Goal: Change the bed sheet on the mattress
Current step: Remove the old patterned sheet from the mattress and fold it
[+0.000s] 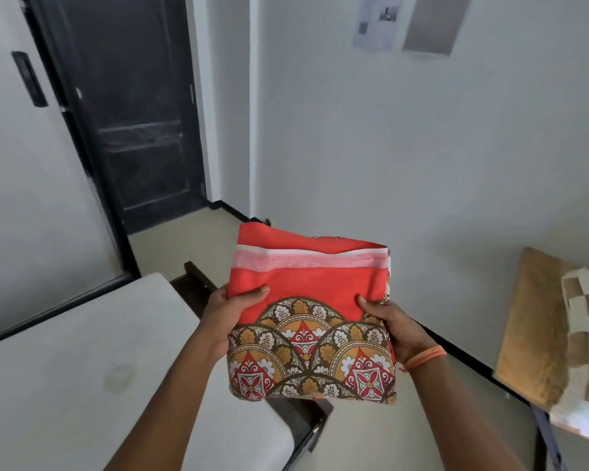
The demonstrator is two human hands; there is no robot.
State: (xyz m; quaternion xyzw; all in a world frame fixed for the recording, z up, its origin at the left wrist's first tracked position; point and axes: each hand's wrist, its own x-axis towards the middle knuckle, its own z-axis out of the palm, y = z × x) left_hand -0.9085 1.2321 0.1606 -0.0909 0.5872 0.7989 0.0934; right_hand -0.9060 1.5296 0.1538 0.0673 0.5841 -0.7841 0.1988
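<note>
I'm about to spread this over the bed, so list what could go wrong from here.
1. The folded sheet is held over the floor gap beside the bare mattress; unfolding here may drag it on the floor.
2. Each hand, left and right, holds only a side edge, so inner layers may slip out of the grip.

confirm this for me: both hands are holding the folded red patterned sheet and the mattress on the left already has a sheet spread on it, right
Not quite. The head view shows the left hand and right hand holding the folded red patterned sheet, but the mattress on the left is bare white, with no sheet spread on it.
</note>
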